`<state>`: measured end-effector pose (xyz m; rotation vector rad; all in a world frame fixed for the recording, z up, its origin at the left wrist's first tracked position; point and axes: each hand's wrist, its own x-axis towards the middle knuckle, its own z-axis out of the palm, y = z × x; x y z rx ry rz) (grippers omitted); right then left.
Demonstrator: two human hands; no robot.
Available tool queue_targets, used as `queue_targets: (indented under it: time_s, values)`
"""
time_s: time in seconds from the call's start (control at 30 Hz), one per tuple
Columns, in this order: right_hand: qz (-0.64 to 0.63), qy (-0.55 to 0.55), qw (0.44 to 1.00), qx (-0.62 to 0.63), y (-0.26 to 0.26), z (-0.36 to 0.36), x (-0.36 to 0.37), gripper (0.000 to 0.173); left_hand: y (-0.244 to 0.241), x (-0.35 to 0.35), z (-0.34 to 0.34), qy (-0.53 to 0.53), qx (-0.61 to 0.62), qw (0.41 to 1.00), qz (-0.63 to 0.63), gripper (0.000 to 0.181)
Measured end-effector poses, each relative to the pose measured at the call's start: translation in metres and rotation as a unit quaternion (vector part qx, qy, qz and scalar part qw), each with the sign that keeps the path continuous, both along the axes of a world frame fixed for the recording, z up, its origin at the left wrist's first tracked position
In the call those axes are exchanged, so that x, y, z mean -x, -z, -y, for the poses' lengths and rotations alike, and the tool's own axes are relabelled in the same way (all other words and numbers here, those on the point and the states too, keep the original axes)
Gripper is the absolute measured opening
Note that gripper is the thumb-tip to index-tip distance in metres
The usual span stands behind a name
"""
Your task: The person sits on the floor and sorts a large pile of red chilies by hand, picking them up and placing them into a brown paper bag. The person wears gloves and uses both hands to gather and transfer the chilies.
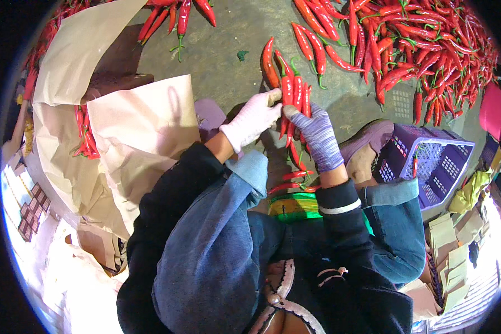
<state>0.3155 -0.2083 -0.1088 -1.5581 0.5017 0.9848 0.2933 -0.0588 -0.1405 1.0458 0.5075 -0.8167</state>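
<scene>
My right hand (317, 133), in a purple-striped knit glove, grips a bunch of red chili peppers (297, 94) above the floor, some with green stems upward. My left hand (252, 119), in a pale pink glove, is at the bunch's left side. Its fingertips close around the lower end of a single red chili pepper (269, 64), whose tip points away from me. That end is hidden by the fingers. Beneath the hands, several loose chili peppers (294, 175) lie between my legs, by a green and yellow item (294, 207).
A large heap of red chili peppers (426, 46) covers the floor at upper right. At left stands a brown paper-lined container (146, 112) with chili peppers (85, 133) inside. A purple plastic crate (436, 163) sits beside my right shoe (369, 135). Folded brown paper (451, 267) lies at lower right.
</scene>
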Motion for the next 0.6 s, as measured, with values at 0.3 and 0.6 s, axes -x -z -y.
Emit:
queue_targets:
  time_s: [0.3,0.6]
  values:
    - [0.237,-0.120,0.872,0.411,-0.108,0.151,-0.037,0.030,0.005,-0.017,-0.016,0.105,-0.438,0.857,0.250,0.034]
    - [-0.014,-0.316,0.677,0.664,-0.078,0.380,0.019,0.040,0.013,-0.045,-0.021,0.320,-0.569,0.621,0.435,0.040]
